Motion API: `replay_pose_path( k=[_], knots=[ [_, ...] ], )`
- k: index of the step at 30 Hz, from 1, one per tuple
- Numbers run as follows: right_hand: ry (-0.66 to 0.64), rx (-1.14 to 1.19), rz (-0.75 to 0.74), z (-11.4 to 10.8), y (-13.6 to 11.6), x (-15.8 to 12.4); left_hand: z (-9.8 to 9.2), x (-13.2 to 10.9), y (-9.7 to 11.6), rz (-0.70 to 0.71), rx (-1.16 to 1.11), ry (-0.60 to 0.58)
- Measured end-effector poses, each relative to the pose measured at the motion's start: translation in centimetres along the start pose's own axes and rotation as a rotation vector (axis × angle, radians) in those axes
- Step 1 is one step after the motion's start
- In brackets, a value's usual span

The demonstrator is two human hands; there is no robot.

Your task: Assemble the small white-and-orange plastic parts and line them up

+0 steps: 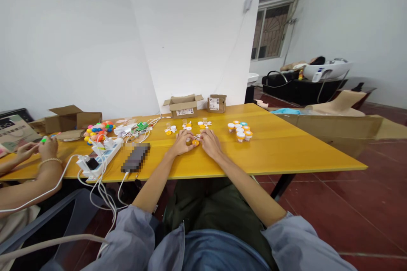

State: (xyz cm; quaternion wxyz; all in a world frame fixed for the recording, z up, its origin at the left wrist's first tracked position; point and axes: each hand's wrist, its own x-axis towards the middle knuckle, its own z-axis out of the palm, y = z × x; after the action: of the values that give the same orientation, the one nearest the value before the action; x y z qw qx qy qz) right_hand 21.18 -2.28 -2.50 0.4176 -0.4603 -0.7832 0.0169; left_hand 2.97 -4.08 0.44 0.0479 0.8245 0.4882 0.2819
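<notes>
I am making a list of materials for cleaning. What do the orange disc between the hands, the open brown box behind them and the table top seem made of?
Orange disc: probably plastic, its colour bright and even.
Open brown box: matte cardboard, by its folded flaps and brown faces.
Table top: smooth, slightly glossy, perhaps varnished wood or laminate; streaky grain shows.

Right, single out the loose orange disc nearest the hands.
The orange disc between the left hand and right hand; the other loose ones lie farther back.
</notes>
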Motion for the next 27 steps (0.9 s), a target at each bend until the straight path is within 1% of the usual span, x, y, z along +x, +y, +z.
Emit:
replay_pose_path(
  k=[4,8,12,17,21,27],
  knots=[
    [-0.049,-0.032,-0.002,0.4,0.1,-0.2,-0.1,0.1,0.1,-0.021,0.0,0.033],
    [-0.037,-0.031,-0.022,0.3,0.0,-0.2,-0.3,0.3,0.1,-0.044,0.002,0.086],
    [-0.034,-0.017,-0.008,-0.3,-0.7,0.0,-0.3,0.5,-0.1,-0.089,0.004,0.115],
    [-0.045,0.005,-0.073,-0.9,-1.6,-0.1,-0.1,0.5,-0.2,-0.146,0.033,0.115],
    [-0.106,-0.021,-0.134,-1.0,-1.8,-0.3,0.0,0.4,-0.2,-0.125,0.052,0.085],
    [-0.167,-0.048,-0.142,-0.5,-1.5,-0.5,0.2,0.3,-0.5,-0.079,0.07,0.077]
  ],
)
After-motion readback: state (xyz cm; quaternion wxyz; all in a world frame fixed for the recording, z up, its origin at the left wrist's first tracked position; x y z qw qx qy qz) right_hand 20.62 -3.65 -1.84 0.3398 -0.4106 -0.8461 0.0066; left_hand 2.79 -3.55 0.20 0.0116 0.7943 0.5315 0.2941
